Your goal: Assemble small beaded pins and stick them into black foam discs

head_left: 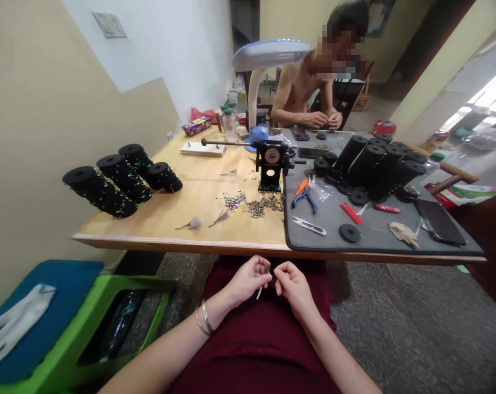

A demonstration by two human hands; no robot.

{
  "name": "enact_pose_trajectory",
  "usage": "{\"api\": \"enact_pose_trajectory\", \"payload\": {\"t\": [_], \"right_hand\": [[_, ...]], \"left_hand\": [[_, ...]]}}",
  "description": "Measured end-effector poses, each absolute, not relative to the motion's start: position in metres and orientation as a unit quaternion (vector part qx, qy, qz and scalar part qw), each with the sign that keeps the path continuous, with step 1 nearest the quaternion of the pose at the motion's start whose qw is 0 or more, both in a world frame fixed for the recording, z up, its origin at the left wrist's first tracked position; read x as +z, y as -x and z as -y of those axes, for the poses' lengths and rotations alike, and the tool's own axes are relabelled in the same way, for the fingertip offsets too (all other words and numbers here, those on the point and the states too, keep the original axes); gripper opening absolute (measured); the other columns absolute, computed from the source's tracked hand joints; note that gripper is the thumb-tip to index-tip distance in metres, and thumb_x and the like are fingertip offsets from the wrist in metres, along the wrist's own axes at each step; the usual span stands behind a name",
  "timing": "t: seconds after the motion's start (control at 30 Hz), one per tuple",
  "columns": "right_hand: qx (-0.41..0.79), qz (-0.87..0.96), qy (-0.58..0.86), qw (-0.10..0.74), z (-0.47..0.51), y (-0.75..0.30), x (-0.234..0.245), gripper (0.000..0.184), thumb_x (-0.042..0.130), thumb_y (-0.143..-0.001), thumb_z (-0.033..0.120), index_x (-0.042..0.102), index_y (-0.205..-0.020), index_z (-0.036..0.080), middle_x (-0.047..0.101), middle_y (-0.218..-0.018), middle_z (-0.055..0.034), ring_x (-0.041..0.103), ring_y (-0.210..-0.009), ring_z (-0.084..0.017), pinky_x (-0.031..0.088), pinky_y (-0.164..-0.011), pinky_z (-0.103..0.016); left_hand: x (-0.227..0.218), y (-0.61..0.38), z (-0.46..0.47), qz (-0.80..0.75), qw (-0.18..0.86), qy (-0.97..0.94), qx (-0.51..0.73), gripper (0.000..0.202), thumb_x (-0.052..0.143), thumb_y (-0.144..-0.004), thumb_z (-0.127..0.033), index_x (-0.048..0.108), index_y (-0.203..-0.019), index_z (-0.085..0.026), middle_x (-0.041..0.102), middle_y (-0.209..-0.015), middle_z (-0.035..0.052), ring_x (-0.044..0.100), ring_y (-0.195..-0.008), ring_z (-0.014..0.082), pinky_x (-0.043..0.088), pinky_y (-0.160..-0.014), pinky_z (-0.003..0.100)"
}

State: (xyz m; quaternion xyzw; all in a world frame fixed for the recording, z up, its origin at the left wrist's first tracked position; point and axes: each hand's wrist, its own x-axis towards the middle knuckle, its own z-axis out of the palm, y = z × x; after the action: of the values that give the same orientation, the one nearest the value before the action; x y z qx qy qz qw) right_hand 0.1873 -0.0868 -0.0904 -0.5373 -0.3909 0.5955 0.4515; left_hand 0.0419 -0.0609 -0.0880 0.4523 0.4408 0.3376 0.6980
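My left hand (248, 279) and my right hand (293, 284) meet over my lap, just below the front edge of the wooden table (182, 232). The left fingers pinch a small thin white stick-like piece (259, 293) with a dark tip. The right fingers are curled in a pinch close beside it; what they hold is too small to make out. Two bangles circle my left wrist (204, 319).
On the table lie small beads and metal bits (252, 205), a black hand-crank winder (271, 164), stacks of black discs (120, 178), and a grey mat (379, 241) with pliers, snips and more black rolls (375, 161). A person sits working at the far end. A green stool (108, 312) stands at my left.
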Motion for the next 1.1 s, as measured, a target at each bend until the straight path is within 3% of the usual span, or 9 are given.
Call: {"api": "enact_pose_trajectory", "payload": {"t": [0.33, 0.53, 0.77, 0.9, 1.1], "right_hand": [[0.592, 0.381, 0.536, 0.467, 0.086, -0.188, -0.092, 0.026, 0.058, -0.077, 0.041, 0.045, -0.07, 0.02, 0.041, -0.037, 0.0105, 0.027, -0.035, -0.006, 0.019, -0.039, -0.019], [0.592, 0.395, 0.534, 0.456, 0.086, -0.187, -0.093, 0.026, 0.058, -0.076, 0.042, 0.046, -0.07, 0.02, 0.042, -0.039, 0.01, 0.029, -0.036, -0.007, 0.019, -0.039, -0.02], [0.589, 0.42, 0.527, 0.447, 0.085, -0.189, -0.096, 0.028, 0.058, -0.076, 0.045, 0.047, -0.072, 0.02, 0.046, -0.043, 0.0081, 0.035, -0.039, -0.008, 0.023, -0.042, -0.021], [0.599, 0.436, 0.524, 0.419, 0.085, -0.19, -0.094, 0.028, 0.057, -0.076, 0.045, 0.049, -0.078, 0.019, 0.044, -0.041, 0.009, 0.033, -0.038, -0.008, 0.023, -0.043, -0.021], [0.626, 0.438, 0.528, 0.371, 0.087, -0.189, -0.093, 0.021, 0.056, -0.073, 0.036, 0.045, -0.066, 0.019, 0.035, -0.043, 0.0106, 0.025, -0.038, -0.005, 0.017, -0.04, -0.02]], "left_hand": [[-0.082, -0.043, 0.06, -0.444, 0.698, -0.473, 0.304, 0.012, 0.062, -0.064, -0.02, 0.055, -0.07, -0.013, 0.054, -0.059, -0.0032, 0.048, -0.05, 0.0076, 0.037, -0.052, 0.022], [-0.088, -0.044, 0.059, -0.475, 0.616, -0.559, 0.289, 0.004, 0.056, -0.064, -0.017, 0.055, -0.067, -0.015, 0.052, -0.057, -0.0035, 0.045, -0.048, 0.0082, 0.034, -0.049, 0.021], [-0.081, -0.044, 0.06, -0.495, 0.526, -0.626, 0.294, 0.013, 0.055, -0.072, -0.024, 0.061, -0.07, -0.014, 0.049, -0.055, -0.0041, 0.037, -0.051, 0.0086, 0.029, -0.049, 0.021], [-0.074, -0.042, 0.058, -0.493, 0.527, -0.613, 0.322, 0.015, 0.058, -0.073, -0.027, 0.064, -0.073, -0.013, 0.051, -0.057, -0.0036, 0.039, -0.053, 0.009, 0.031, -0.051, 0.021], [-0.074, -0.038, 0.053, -0.464, 0.592, -0.561, 0.346, 0.016, 0.062, -0.073, -0.03, 0.061, -0.078, -0.015, 0.05, -0.061, -0.0032, 0.044, -0.057, 0.0098, 0.035, -0.055, 0.021]]}}
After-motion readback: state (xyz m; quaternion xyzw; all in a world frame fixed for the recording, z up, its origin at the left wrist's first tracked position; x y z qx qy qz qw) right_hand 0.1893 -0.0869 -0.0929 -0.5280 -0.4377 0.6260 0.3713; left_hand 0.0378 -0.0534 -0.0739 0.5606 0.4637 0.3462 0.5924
